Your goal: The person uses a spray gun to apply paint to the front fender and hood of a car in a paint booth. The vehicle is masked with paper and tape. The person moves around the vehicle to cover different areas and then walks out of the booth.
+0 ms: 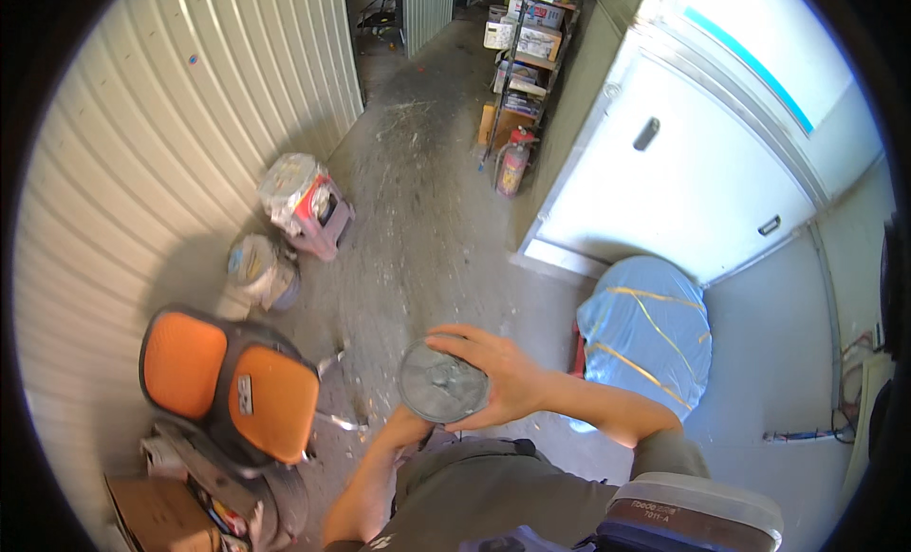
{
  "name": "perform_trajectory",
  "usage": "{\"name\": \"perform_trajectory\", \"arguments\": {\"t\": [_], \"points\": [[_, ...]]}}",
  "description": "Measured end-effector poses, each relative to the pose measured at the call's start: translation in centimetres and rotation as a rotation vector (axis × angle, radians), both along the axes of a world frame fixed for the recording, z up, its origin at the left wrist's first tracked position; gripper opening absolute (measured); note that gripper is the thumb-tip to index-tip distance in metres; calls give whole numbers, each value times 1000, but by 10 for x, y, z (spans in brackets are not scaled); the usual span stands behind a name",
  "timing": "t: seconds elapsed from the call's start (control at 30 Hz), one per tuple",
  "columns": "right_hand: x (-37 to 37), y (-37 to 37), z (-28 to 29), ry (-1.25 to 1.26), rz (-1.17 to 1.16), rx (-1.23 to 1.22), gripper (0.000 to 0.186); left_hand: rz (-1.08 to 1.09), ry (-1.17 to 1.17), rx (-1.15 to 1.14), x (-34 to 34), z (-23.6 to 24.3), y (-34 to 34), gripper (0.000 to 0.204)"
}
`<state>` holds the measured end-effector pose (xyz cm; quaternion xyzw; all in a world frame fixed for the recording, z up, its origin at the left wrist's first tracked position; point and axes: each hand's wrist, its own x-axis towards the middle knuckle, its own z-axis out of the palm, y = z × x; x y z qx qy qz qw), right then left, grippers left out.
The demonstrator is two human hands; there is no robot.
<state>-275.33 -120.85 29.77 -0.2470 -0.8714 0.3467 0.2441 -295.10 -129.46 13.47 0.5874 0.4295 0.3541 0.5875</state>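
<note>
Head view shows the person holding a round, grey, translucent plastic lid or disc (442,381) in front of the torso, above the paint-spattered concrete floor (418,220). The right hand (498,376) wraps the disc's right rim, fingers curled over the top edge and thumb beneath; the left hand (406,427) supports it from below, mostly hidden behind the disc, so its exact grip cannot be told. For a secure hold, the judgement is that both hands should keep opposing pressure across the rim, with the wrists level, so that the disc neither flexes nor slips. The disc's flat face points up toward the camera and slightly forward; being circular, it has no long axis in plane, and its short axis runs roughly along the line of sight. Near the person's left stands an orange-padded chair (232,381) against the corrugated metal wall (171,125); to the right lies a blue plastic-wrapped bundle bound with yellow tape (645,329)
</note>
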Motion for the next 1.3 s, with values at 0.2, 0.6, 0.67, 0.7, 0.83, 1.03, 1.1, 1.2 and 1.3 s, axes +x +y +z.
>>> {"name": "perform_trajectory", "arguments": {"t": [0.2,0.6,0.67,0.7,0.83,1.03,1.1,1.2,1.3], "points": [[-26,226,32,-66,-188,20,98,-55,245,161,-31,17,267,37],[-93,701,-16,176,-441,93,96,79,290,312,-92,-21,764,48],[-114,779,-6,176,-431,131,95,41,304,249,-109,-6,845,48],[-122,825,2,179,-419,174,94,71,270,284,-115,2,889,49],[-136,989,9,188,-385,191,92,158,195,233,-124,9,1047,46],[-131,1252,-9,164,-409,143,92,37,343,346,-127,-22,1315,44],[-117,1325,3,143,-503,137,93,41,268,221,-112,-14,1401,46],[-92,1417,31,93,-680,172,94,-245,257,157,-101,16,1544,47],[-60,1520,41,203,-834,260,96,-328,242,48,-81,37,1664,47]]}}
